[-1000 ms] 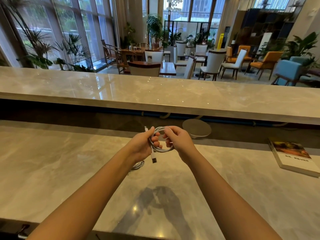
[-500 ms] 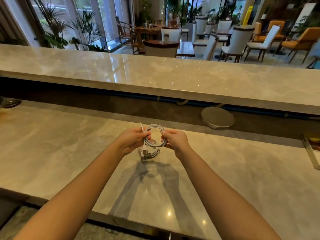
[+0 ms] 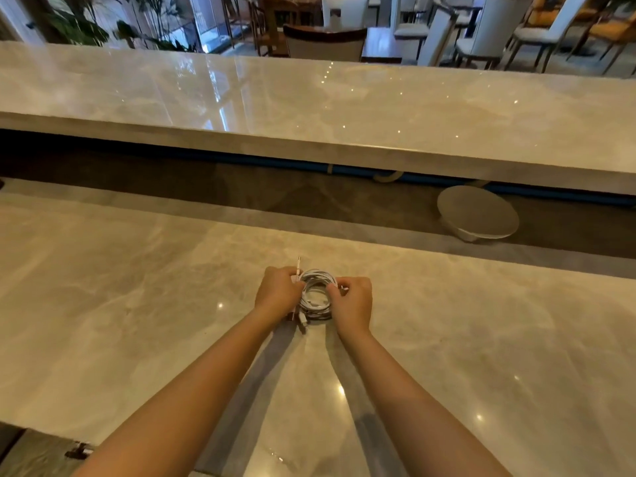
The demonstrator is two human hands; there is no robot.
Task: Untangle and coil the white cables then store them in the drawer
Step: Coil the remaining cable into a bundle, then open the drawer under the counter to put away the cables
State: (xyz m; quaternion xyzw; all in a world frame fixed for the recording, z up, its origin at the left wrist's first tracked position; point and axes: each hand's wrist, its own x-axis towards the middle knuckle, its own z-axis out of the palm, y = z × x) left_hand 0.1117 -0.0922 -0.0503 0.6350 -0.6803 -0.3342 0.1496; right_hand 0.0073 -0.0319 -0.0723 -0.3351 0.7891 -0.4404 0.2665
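Observation:
A white cable coil (image 3: 316, 293) rests low on the marble counter (image 3: 137, 304), between both hands. My left hand (image 3: 279, 291) grips the coil's left side, and a thin plug tip sticks up above its fingers. My right hand (image 3: 354, 301) pinches the coil's right side. A second loop of white cable seems to lie under the held one, with a connector end (image 3: 303, 320) poking out at the bottom. No drawer is clearly in view.
A round grey disc stand (image 3: 478, 212) sits in the dark recess behind the counter, at the right. A raised marble bar top (image 3: 309, 101) runs across beyond it. A small metal fitting (image 3: 79, 452) shows below the counter's near edge at bottom left.
Both hands have lowered the coil from mid-air down to the counter surface. The camera has tilted down, and the book at the right has left the view.

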